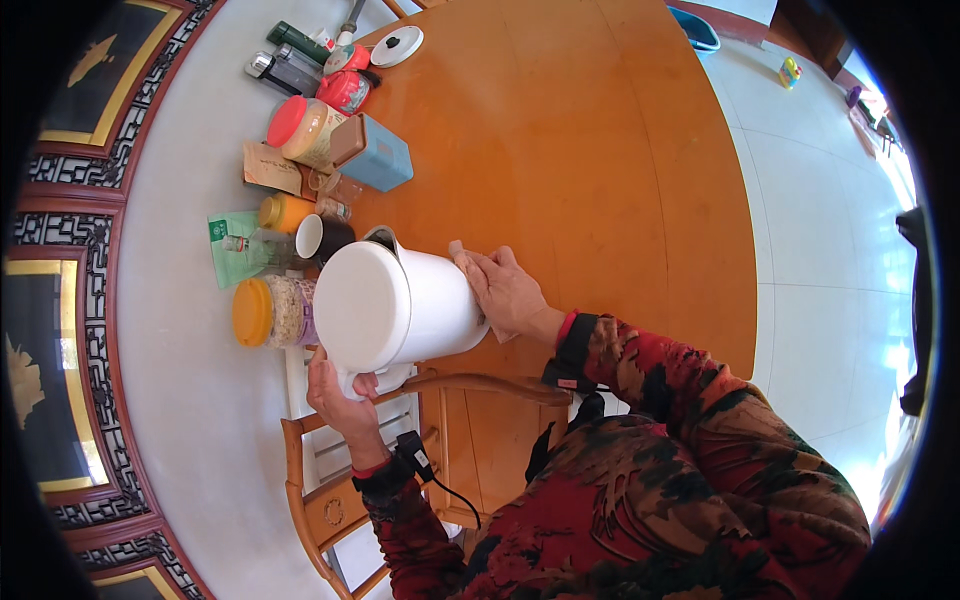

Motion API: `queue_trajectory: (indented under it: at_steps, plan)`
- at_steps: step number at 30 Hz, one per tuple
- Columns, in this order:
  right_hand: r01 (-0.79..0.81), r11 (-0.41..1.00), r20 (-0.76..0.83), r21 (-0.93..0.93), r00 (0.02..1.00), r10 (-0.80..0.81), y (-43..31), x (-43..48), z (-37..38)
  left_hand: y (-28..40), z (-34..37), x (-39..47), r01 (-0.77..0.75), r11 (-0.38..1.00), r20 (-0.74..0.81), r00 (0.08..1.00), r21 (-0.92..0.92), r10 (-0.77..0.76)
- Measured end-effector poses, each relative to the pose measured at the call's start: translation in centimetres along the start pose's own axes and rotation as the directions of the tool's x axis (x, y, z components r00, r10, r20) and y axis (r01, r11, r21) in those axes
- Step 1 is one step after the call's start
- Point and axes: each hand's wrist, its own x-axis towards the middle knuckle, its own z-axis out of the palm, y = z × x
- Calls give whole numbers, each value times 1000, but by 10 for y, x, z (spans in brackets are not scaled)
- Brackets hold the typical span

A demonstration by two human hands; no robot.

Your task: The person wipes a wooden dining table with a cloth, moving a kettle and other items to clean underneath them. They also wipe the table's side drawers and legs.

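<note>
A white lidded kettle or jug (442, 304) is at the near left edge of the wooden table (555, 187), its spout towards the far side. My left hand (341, 397) grips its white handle near the lid. With my right hand (510, 292) I hold a pinkish-brown cloth (507, 332) against the lower side or base of the vessel. The cloth is mostly covered by my fingers. Beside the spout stands a dark mug with a white inside (309, 236). A jar with a yellow lid (253, 313) is just left of the vessel.
Along the wall are a blue tin with a brown lid (382, 155), a red-lidded jar (287, 121), red pots (345, 91), bottles (289, 73), a green pouch (232, 259) and a white lid (397, 46). A wooden chair (300, 480) stands at the near edge.
</note>
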Motion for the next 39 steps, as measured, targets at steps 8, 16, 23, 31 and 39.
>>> queue_trajectory:
  at_steps: [8,16,23,31,39]
  plan:
    - [199,939,-34,281,980,-198,-51,-1,-37,1,0,2,27,996,-32,999,87,-24]
    - [288,926,-5,-246,955,-298,-6,42,-26,-1,-6,3,-4,993,-31,1000,116,8]
    - [344,725,30,596,893,-448,-31,69,-48,-2,-13,5,37,994,4,999,100,-38]
    - [13,947,468,322,867,-171,-22,90,-42,-3,-6,3,51,980,-162,987,192,-19]
    - [230,971,758,60,623,-194,-46,138,-40,-6,-9,5,-97,868,-93,982,488,163]
